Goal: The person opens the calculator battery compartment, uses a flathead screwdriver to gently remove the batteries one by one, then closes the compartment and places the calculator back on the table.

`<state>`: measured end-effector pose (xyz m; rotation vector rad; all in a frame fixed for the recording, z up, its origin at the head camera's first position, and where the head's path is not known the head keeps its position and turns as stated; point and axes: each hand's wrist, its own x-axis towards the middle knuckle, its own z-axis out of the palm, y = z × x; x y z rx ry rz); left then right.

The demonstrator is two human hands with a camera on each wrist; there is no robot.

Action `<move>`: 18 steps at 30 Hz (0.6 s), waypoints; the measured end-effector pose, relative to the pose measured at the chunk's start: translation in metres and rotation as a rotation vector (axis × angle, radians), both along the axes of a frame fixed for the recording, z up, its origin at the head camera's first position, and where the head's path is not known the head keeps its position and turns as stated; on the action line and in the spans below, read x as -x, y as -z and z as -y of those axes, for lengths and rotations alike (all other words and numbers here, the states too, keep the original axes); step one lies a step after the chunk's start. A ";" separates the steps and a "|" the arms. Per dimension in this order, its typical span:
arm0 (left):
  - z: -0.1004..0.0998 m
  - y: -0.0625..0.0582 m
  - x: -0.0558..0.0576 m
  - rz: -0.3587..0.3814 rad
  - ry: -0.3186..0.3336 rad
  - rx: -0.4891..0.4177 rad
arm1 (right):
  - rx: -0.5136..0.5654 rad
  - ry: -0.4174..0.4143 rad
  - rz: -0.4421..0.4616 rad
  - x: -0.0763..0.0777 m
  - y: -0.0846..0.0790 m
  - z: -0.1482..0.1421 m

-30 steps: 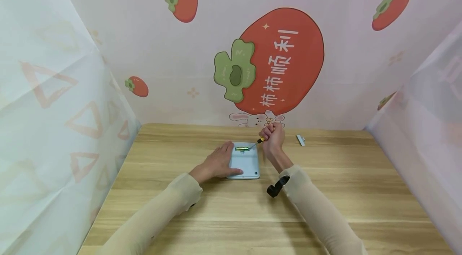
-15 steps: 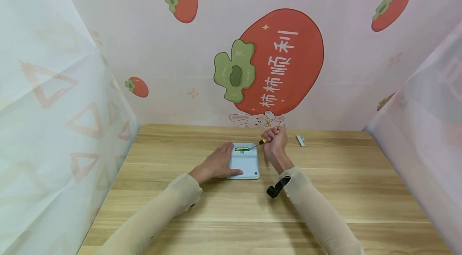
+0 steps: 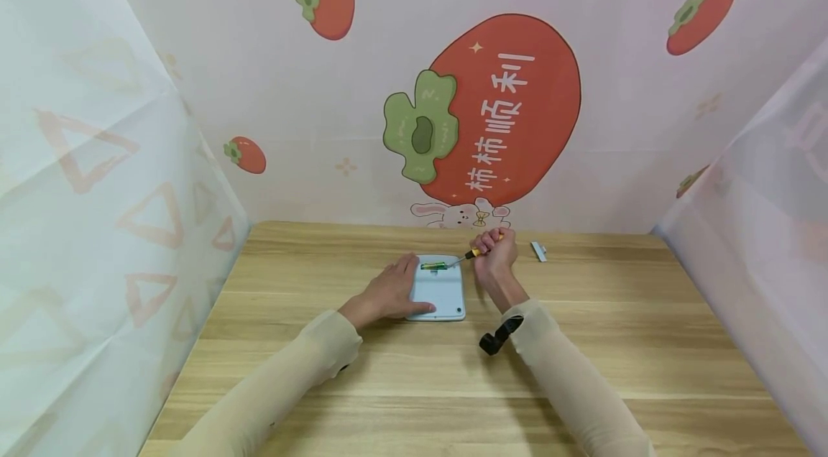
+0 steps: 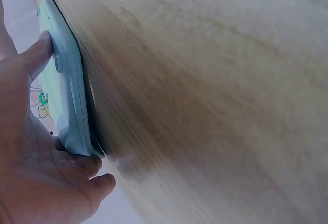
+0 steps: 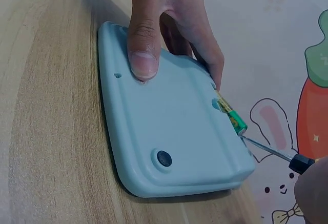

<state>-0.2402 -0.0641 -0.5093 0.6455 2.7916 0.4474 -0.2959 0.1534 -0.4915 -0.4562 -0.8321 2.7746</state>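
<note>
A light-blue calculator-like device [image 3: 438, 295] lies back side up on the wooden table, with a round dark foot [image 5: 164, 158] near one corner. My left hand [image 3: 390, 292] grips its left side, thumb on the back and fingers at the far edge. A green-and-gold battery [image 3: 434, 266] shows in the slot at the device's far end. My right hand [image 3: 495, 256] holds a yellow-and-black screwdriver [image 3: 475, 253] in curled fingers. In the right wrist view, the screwdriver's thin metal shaft [image 5: 266, 148] reaches the battery's end. The fingers round the handle are mostly hidden there.
A small light-blue battery cover [image 3: 539, 251] lies to the right of my right hand. Behind the table's far edge hangs a printed backdrop [image 3: 362, 83]. White sheets [image 3: 84, 227] stand along both sides.
My right hand has shifted slightly right and nearer to me, turning the screwdriver handle lower, while the tip stays at the battery's end. The left hand and device have not visibly moved.
</note>
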 end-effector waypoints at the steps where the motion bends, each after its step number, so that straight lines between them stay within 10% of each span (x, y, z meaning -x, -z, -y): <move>1: 0.000 0.000 0.000 0.000 0.000 0.003 | -0.018 -0.004 -0.004 -0.001 -0.001 0.001; 18: 0.001 0.004 0.001 -0.004 -0.010 0.009 | -0.145 -0.034 -0.020 -0.003 -0.010 0.007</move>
